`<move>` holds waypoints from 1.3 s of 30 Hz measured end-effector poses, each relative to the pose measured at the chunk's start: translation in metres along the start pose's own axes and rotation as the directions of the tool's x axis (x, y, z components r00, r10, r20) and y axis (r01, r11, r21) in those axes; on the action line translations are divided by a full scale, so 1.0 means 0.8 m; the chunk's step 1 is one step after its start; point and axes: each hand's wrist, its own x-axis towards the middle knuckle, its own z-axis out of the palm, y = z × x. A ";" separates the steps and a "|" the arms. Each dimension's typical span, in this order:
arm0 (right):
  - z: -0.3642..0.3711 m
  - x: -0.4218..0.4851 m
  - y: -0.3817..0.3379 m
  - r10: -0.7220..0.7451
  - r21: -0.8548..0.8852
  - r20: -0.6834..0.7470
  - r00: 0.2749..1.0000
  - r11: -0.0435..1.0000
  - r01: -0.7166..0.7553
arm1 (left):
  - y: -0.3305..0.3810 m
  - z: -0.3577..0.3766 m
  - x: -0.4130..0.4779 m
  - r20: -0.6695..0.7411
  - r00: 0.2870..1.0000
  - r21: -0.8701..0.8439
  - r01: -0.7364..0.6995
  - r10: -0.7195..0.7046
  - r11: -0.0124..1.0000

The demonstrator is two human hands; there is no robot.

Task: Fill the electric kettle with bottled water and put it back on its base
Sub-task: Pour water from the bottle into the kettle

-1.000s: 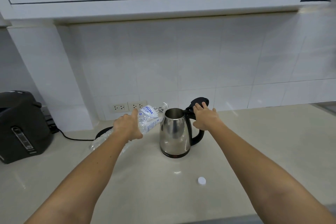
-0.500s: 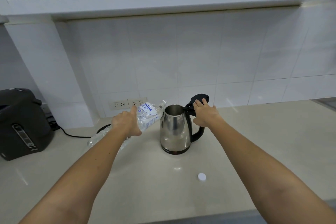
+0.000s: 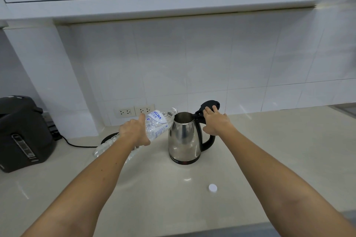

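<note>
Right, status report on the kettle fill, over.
Left hand grips bottle, tilted, neck at kettle rim. Right hand rests on open lid. Kettle on counter, off its base. Cap lies clear, nothing in the way.

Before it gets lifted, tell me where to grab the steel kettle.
Grip the black curved loop handle of the shiny stainless-steel kettle, coming from its right side. The loop stands clear of the upright body, leaving room for fingers, and the right hand rests near its top.
</note>
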 end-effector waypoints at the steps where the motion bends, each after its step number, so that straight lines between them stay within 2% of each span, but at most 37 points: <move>1: 0.000 0.000 0.000 0.000 -0.001 -0.002 1.000 1.000 0.000 | 0.000 0.000 0.000 -0.001 1.000 0.002 -0.002 0.002 1.000; 39: 0.006 0.007 0.002 -0.001 0.017 -0.032 0.999 1.000 0.002 | 0.008 -0.020 0.004 0.007 1.000 0.004 -0.013 0.013 1.000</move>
